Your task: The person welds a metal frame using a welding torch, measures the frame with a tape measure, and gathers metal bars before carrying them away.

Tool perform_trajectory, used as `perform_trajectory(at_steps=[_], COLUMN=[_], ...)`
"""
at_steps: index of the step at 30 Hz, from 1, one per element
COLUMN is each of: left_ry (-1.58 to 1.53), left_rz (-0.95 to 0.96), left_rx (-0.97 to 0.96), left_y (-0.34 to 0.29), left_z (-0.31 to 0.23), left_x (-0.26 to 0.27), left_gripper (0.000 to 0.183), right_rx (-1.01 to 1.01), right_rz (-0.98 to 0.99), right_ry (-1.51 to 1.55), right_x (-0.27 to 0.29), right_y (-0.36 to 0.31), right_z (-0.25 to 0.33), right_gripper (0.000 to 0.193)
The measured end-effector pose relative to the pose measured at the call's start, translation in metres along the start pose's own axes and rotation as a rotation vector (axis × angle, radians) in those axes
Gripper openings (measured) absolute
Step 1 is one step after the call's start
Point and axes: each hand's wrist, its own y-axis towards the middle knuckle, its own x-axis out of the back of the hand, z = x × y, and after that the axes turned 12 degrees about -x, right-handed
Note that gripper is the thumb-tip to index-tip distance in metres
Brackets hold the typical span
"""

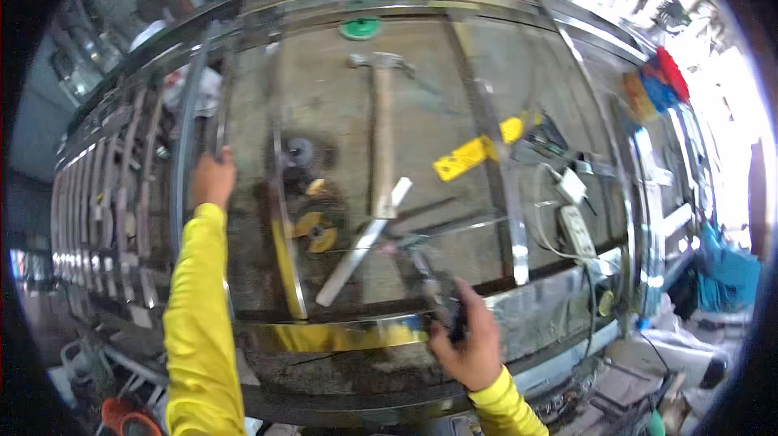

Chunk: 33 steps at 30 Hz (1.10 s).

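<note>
Right grip [472, 348], five o'clock: closed round a dark-handled metal hand tool [434, 286]; probably stiff, fairly weighty, best held at the handle end. Left grip [213, 180], nine o'clock: at a metal bar [224, 112], likely rigid, slick; blurred, cannot tell whether clasped.

The person wears bright yellow long sleeves. The left sleeve [201, 314], the longer stretch in view, widens from a close-fitting cuff [211, 211] toward the near edge, with soft creases and darker folds along it. The right sleeve [506, 408] shows only a short, wrinkled near part in the same yellow. Both end at the wrists, leaving the left hand [213, 181] and right hand [474, 347] bare.
</note>
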Motion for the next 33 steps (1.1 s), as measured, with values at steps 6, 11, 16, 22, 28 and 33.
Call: perform_trajectory(at_steps=[6,11,16,22,28,33], left_ry=[0.049,0.071,0.077,0.105,0.106,0.051], left_rz=[0.038,-0.068,-0.131,-0.123,-0.096,-0.113], left_rx=[-0.177,-0.235,-0.193,-0.161,-0.182,-0.184], left_y=[0.019,0.041,0.035,0.030,0.029,0.029], left_z=[-0.036,-0.026,-0.034,-0.035,-0.052,-0.044], left_x=[0.002,-0.005,-0.008,-0.010,-0.003,-0.011], left_gripper=[0.070,0.065,0.053,0.051,0.051,0.054], right_rx=[0.043,0.141,0.108,0.135,-0.238,-0.430], right_rz=[0.043,0.074,0.101,-0.205,-0.019,0.227], right_ry=[-0.088,-0.398,-0.434,-0.143,-0.393,0.263], right_x=[0.005,0.018,0.024,0.004,-0.068,-0.036], right_y=[0.024,0.049,0.062,0.174,0.302,0.356], right_z=[-0.014,-0.006,-0.002,0.040,0.049,0.048], right_gripper=[0.072,0.074,0.069,0.044,0.060,0.062])
